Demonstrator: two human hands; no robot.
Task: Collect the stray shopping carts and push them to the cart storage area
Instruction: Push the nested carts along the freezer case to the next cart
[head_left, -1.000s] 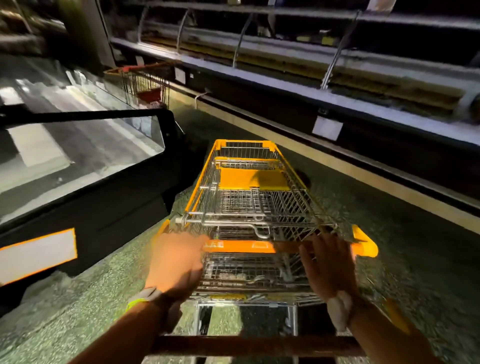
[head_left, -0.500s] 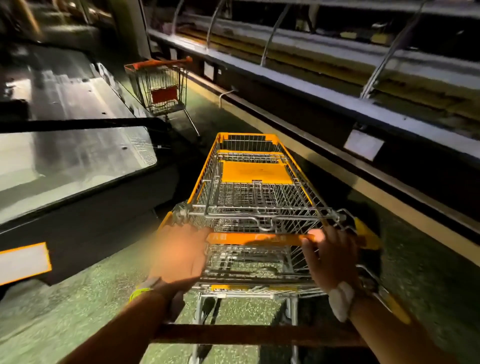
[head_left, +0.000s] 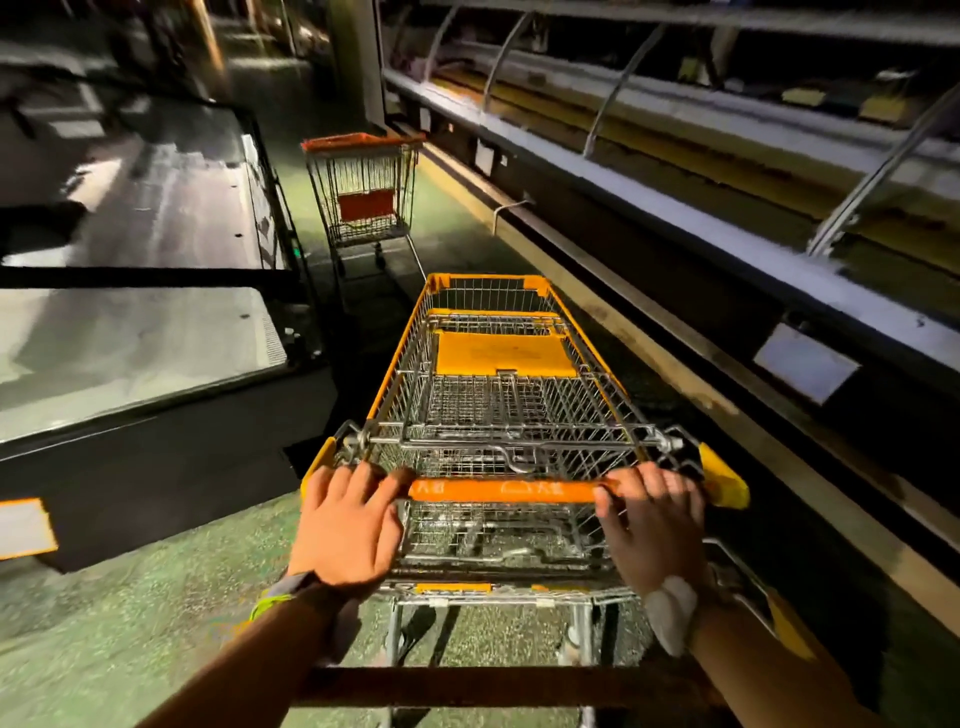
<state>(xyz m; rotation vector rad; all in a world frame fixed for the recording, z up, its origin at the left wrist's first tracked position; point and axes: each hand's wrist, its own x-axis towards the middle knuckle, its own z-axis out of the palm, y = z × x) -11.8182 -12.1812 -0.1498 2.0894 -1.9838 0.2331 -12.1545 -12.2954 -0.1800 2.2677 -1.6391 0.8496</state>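
Note:
A wire shopping cart with yellow trim (head_left: 498, 395) stands right in front of me in a dim store aisle, a second cart nested inside it. Its orange handle bar (head_left: 498, 490) runs between my hands. My left hand (head_left: 348, 525) grips the bar's left end, fingers curled over it. My right hand (head_left: 652, 525) grips the right end the same way. Farther down the aisle a stray cart with an orange-red rim and seat flap (head_left: 363, 192) stands alone, facing me.
A black chest freezer with glass lids (head_left: 156, 332) lines the aisle's left side. A long refrigerated shelf case (head_left: 727, 218) runs along the right. A brown bar (head_left: 509, 686) crosses the view near my body. A pillar (head_left: 358, 57) rises beyond the stray cart.
The carts I hold have rolled forward along the aisle. The stray orange-red cart is nearer and more central. Both hands stay on the handle.

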